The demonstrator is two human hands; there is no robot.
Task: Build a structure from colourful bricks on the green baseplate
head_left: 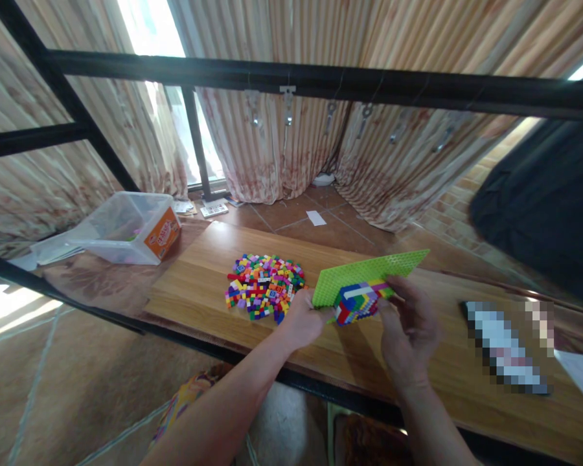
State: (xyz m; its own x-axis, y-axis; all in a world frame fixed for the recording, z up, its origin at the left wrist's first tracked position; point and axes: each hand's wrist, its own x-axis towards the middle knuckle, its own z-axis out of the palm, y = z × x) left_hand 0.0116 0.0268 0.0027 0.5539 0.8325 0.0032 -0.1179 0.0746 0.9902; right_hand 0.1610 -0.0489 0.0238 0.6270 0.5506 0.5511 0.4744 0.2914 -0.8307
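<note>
A lime-green toy-brick baseplate (369, 270) is held tilted above the wooden table. On its near face sits a build of multicoloured toy bricks (357, 303), with blue, white, red, green and yellow parts. My left hand (305, 318) grips the plate's left corner. My right hand (412, 327) is closed around the right end of the brick build, thumb and fingers against it; whether a loose brick is between them is hidden. Just left of the plate, a pile of loose bricks (265, 285) is spread on the tabletop, partly behind my left hand.
The wooden table (189, 291) runs across below my hands. A clear plastic box (121, 226) with an orange label stands at the left. A blurred-out, dark-edged flat object (505, 349) lies at the right. A black metal bar (320, 77) crosses above, before the curtains (282, 149).
</note>
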